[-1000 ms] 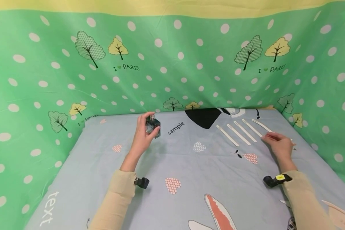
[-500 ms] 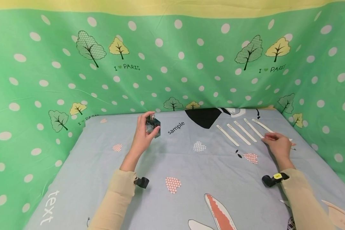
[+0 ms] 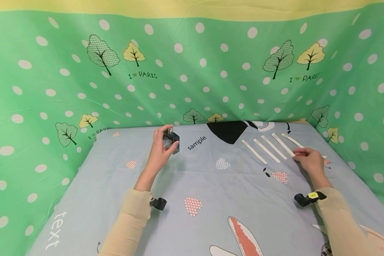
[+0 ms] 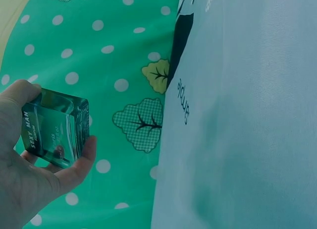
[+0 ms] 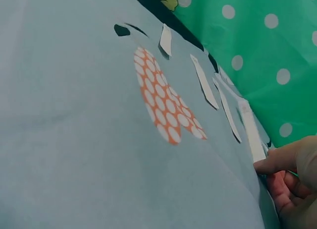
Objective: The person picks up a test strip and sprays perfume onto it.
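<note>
My left hand [image 3: 159,152] holds a dark, clear-glass perfume bottle [image 3: 170,140] upright above the bed sheet, thumb on one side and fingers on the other. In the left wrist view, white lettering shows on the face of the bottle [image 4: 53,130], with the hand [image 4: 29,184] around its edges. At the right, my right hand [image 3: 311,164] pinches the near end of a white paper test strip [image 3: 282,144], second from the right in a slanted row. The right wrist view shows thumb and finger at the end of that strip [image 5: 251,132].
Left of the pinched strip lie several more, such as the leftmost strip [image 3: 254,152]; another strip [image 3: 292,140] lies on its right, partly behind the right hand. A green dotted curtain [image 3: 192,71] walls off the back and sides of the grey-blue printed sheet [image 3: 243,192].
The strip pinched by my right hand has shifted slightly to the right at its top end. My left hand holds the perfume bottle in nearly the same place.
</note>
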### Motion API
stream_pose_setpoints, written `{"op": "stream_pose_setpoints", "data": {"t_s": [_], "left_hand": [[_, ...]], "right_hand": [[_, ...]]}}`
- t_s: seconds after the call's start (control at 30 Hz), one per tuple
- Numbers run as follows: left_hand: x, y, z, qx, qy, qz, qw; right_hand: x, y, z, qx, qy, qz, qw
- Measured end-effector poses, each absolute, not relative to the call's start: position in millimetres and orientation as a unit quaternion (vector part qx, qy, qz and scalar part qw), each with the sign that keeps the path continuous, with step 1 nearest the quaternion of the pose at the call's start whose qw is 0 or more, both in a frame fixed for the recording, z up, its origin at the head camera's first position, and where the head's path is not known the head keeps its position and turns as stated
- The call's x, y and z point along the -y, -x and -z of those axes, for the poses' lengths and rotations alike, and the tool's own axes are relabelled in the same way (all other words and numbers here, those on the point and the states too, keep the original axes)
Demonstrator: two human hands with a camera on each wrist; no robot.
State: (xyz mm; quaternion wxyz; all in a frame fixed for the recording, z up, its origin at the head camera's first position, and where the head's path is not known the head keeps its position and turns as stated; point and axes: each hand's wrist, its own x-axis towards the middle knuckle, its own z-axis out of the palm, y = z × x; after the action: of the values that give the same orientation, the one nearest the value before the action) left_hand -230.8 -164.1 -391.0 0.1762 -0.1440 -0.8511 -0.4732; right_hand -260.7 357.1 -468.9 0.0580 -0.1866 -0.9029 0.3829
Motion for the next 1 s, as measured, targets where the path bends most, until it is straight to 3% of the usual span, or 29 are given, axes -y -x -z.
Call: {"op": "stream_pose_setpoints", "data": {"t_s": [0.37,0.57,1.0], "left_hand": [[162,231,390,0.853,0.148,0.467,0.180],[163,230,390,0.852,0.149,0.471,0.175],[161,230,389,0.854,0.151,0.466,0.175]], "right_hand": [[-359,265,459,0.842,0.213,-0.494,0.039],[-350,264,438,0.813,0.166,-0.558,0.010],[-307,269,398,0.807,0.089,-0.584,0.006]]}}
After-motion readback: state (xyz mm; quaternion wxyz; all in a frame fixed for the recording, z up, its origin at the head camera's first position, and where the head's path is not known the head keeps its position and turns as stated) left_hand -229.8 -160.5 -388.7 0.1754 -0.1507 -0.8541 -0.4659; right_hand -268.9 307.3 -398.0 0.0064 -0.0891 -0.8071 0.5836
